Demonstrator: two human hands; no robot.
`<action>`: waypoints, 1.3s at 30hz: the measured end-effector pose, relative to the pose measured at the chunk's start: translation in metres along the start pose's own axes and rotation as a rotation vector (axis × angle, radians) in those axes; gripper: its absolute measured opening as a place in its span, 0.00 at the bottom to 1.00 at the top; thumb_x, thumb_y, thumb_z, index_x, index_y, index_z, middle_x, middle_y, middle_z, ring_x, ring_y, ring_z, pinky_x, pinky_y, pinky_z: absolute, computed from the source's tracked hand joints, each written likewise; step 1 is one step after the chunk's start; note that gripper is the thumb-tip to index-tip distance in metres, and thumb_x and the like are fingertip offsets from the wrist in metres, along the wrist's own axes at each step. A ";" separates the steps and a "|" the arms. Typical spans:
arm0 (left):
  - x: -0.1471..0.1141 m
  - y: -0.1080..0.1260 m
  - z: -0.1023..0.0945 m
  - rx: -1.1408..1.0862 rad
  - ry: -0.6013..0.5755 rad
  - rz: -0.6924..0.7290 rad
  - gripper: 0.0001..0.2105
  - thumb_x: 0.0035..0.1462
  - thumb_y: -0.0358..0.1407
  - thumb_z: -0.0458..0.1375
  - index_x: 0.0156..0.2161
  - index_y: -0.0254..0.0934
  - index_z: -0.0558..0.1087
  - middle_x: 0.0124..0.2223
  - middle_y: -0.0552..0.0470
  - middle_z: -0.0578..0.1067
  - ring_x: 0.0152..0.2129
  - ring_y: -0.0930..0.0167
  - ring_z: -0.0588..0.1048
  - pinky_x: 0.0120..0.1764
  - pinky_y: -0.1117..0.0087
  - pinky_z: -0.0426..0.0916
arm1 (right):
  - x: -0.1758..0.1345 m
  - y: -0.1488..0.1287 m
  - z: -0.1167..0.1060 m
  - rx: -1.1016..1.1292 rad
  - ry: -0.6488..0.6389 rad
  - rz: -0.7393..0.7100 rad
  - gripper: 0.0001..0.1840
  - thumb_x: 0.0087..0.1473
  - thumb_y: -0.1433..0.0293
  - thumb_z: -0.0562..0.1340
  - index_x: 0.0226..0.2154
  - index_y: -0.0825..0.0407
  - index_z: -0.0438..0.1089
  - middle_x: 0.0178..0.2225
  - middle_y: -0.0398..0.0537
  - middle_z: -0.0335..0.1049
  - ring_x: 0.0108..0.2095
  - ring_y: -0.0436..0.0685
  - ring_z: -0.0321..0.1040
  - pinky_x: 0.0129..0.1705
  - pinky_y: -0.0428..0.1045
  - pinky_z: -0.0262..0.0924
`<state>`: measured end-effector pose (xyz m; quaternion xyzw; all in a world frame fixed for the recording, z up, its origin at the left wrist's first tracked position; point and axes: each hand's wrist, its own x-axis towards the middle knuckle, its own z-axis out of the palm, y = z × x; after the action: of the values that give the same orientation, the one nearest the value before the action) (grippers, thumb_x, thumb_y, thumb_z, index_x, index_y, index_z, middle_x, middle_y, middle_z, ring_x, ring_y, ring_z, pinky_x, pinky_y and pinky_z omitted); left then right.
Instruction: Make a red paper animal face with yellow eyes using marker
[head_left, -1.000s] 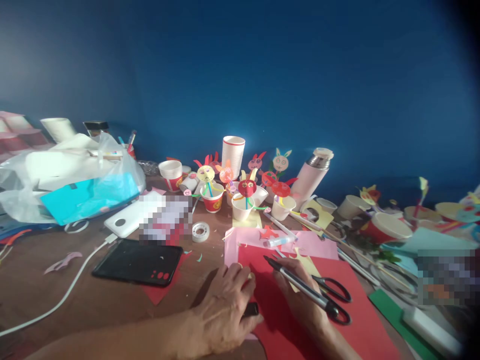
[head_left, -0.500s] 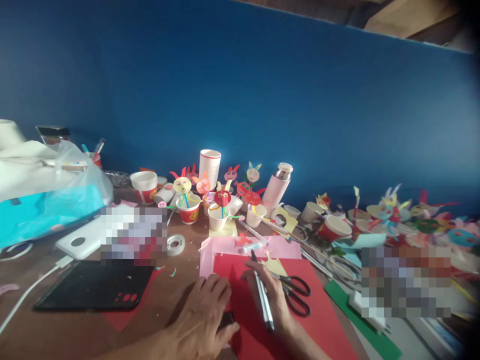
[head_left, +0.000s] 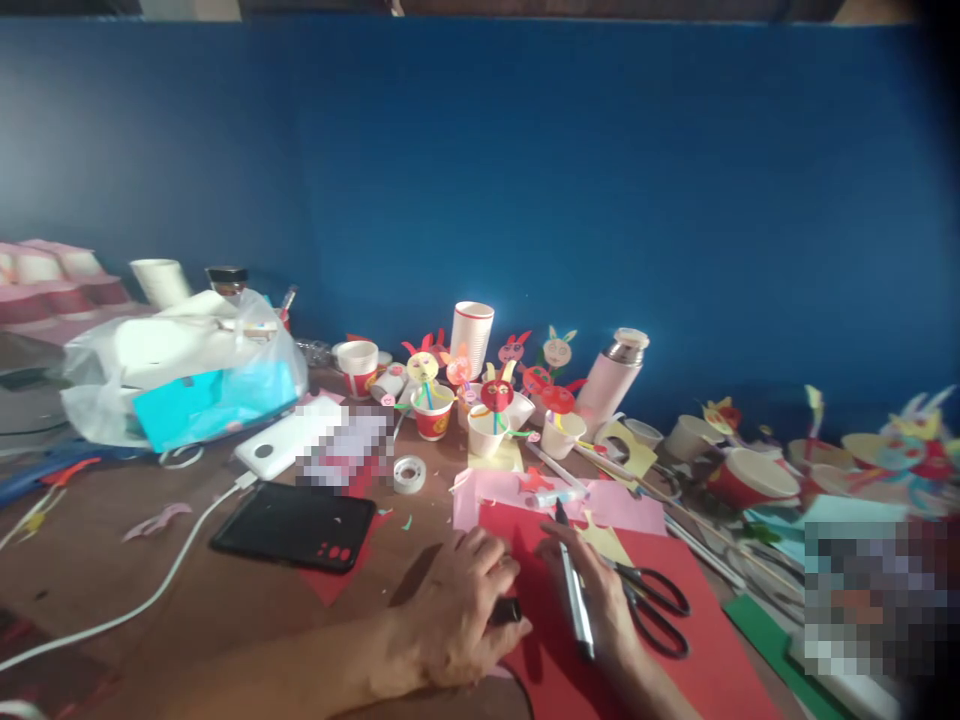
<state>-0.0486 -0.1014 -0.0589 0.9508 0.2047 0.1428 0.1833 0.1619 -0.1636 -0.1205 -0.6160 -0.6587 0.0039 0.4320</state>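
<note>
Toward the counter's (head_left: 255,600) near edge, R hand (head_left: 604,605) is clamped round a marker (head_left: 574,595), tip fwd, prob. to keep ink off the red sheet (head_left: 705,635) below. L hand (head_left: 461,605) lies palm-down by the sheet's L side, curled on a black cap-like bit (head_left: 507,610), prob. so it won't roll. Scissors (head_left: 639,590) rest flat on the sheet, just R of that R hand, w/in reach.

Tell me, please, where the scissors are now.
In the head view, the scissors lie on the red paper, just right of the right hand.
</note>
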 end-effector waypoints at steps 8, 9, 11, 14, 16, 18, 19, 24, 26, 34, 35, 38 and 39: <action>0.004 -0.028 0.002 -0.194 0.171 -0.006 0.06 0.58 0.32 0.56 0.39 0.37 0.74 0.35 0.49 0.76 0.34 0.67 0.73 0.43 0.68 0.65 | -0.010 0.013 0.004 -0.117 -0.024 0.004 0.15 0.59 0.68 0.55 0.48 0.46 0.67 0.34 0.46 0.78 0.33 0.59 0.76 0.34 0.51 0.70; 0.006 -0.033 0.001 -0.222 0.186 -0.030 0.06 0.58 0.31 0.55 0.38 0.37 0.74 0.34 0.50 0.76 0.33 0.68 0.74 0.42 0.70 0.65 | -0.011 0.014 0.004 -0.122 -0.029 -0.001 0.15 0.59 0.68 0.55 0.48 0.46 0.67 0.35 0.46 0.78 0.34 0.59 0.76 0.34 0.51 0.70; 0.010 -0.044 -0.005 -0.259 0.224 -0.093 0.06 0.58 0.30 0.54 0.38 0.38 0.74 0.34 0.52 0.77 0.33 0.70 0.75 0.40 0.73 0.66 | -0.009 0.011 0.003 -0.119 -0.027 -0.022 0.15 0.59 0.68 0.55 0.49 0.46 0.67 0.35 0.46 0.78 0.34 0.59 0.76 0.35 0.51 0.69; 0.016 -0.059 -0.016 -0.302 0.309 -0.211 0.07 0.61 0.33 0.52 0.38 0.36 0.73 0.34 0.51 0.77 0.31 0.71 0.75 0.36 0.75 0.66 | -0.004 0.002 0.001 -0.127 0.002 -0.055 0.14 0.59 0.68 0.56 0.47 0.47 0.67 0.32 0.45 0.77 0.31 0.57 0.75 0.33 0.50 0.68; 0.020 -0.067 -0.023 -0.311 0.344 -0.270 0.09 0.61 0.37 0.51 0.37 0.35 0.72 0.31 0.52 0.76 0.29 0.71 0.74 0.33 0.76 0.65 | -0.001 -0.003 -0.001 -0.146 0.009 -0.067 0.13 0.59 0.68 0.56 0.47 0.48 0.67 0.31 0.45 0.77 0.30 0.57 0.75 0.32 0.50 0.68; 0.024 -0.072 -0.029 -0.314 0.345 -0.304 0.12 0.62 0.39 0.51 0.34 0.35 0.72 0.27 0.54 0.74 0.26 0.72 0.72 0.30 0.76 0.64 | 0.000 -0.004 -0.001 -0.160 -0.007 -0.064 0.13 0.59 0.68 0.56 0.47 0.48 0.67 0.32 0.46 0.77 0.31 0.58 0.74 0.33 0.50 0.68; 0.025 -0.074 -0.031 -0.312 0.333 -0.315 0.13 0.62 0.40 0.50 0.33 0.34 0.72 0.26 0.55 0.73 0.25 0.72 0.72 0.29 0.76 0.63 | 0.000 -0.004 -0.001 -0.166 -0.020 -0.060 0.13 0.59 0.68 0.56 0.47 0.48 0.66 0.32 0.46 0.77 0.32 0.58 0.74 0.33 0.51 0.68; 0.031 -0.071 -0.033 -0.257 0.185 -0.326 0.10 0.57 0.34 0.55 0.26 0.34 0.72 0.22 0.55 0.71 0.21 0.72 0.70 0.25 0.76 0.58 | 0.003 -0.007 -0.003 -0.194 -0.122 -0.102 0.16 0.59 0.71 0.56 0.50 0.48 0.66 0.36 0.48 0.78 0.35 0.59 0.74 0.37 0.53 0.67; 0.032 -0.066 -0.030 -0.221 0.109 -0.310 0.08 0.54 0.31 0.56 0.24 0.35 0.72 0.21 0.54 0.71 0.21 0.71 0.71 0.25 0.75 0.58 | 0.008 -0.013 -0.005 -0.188 -0.154 -0.137 0.15 0.59 0.72 0.55 0.49 0.48 0.65 0.35 0.48 0.77 0.34 0.58 0.74 0.35 0.52 0.66; 0.034 -0.051 -0.006 -0.124 0.021 -0.320 0.05 0.51 0.28 0.60 0.34 0.38 0.77 0.36 0.48 0.79 0.35 0.62 0.77 0.36 0.70 0.65 | 0.022 -0.026 0.001 -0.244 -0.235 -0.160 0.19 0.55 0.77 0.54 0.49 0.48 0.63 0.34 0.47 0.77 0.32 0.59 0.74 0.35 0.54 0.65; 0.033 -0.052 -0.003 -0.123 0.020 -0.323 0.05 0.50 0.28 0.60 0.34 0.38 0.76 0.36 0.48 0.78 0.36 0.62 0.77 0.37 0.69 0.65 | 0.021 -0.026 0.004 -0.247 -0.242 -0.152 0.19 0.55 0.77 0.54 0.49 0.48 0.62 0.33 0.47 0.77 0.33 0.60 0.74 0.36 0.54 0.65; 0.029 -0.054 0.002 -0.140 0.016 -0.319 0.05 0.51 0.26 0.59 0.32 0.38 0.76 0.34 0.50 0.78 0.35 0.64 0.77 0.38 0.70 0.65 | 0.016 -0.026 0.012 -0.247 -0.240 -0.133 0.19 0.56 0.77 0.55 0.50 0.48 0.61 0.33 0.49 0.76 0.34 0.60 0.74 0.38 0.56 0.65; 0.028 -0.054 0.003 -0.149 0.018 -0.318 0.05 0.51 0.26 0.59 0.31 0.38 0.76 0.33 0.50 0.78 0.34 0.65 0.77 0.38 0.70 0.65 | 0.014 -0.026 0.014 -0.252 -0.237 -0.132 0.20 0.55 0.78 0.55 0.51 0.49 0.60 0.33 0.49 0.76 0.34 0.61 0.74 0.38 0.56 0.65</action>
<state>-0.0418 -0.0444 -0.0776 0.8889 0.3431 0.1351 0.2718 0.1345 -0.1509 -0.1070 -0.6159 -0.7392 -0.0346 0.2701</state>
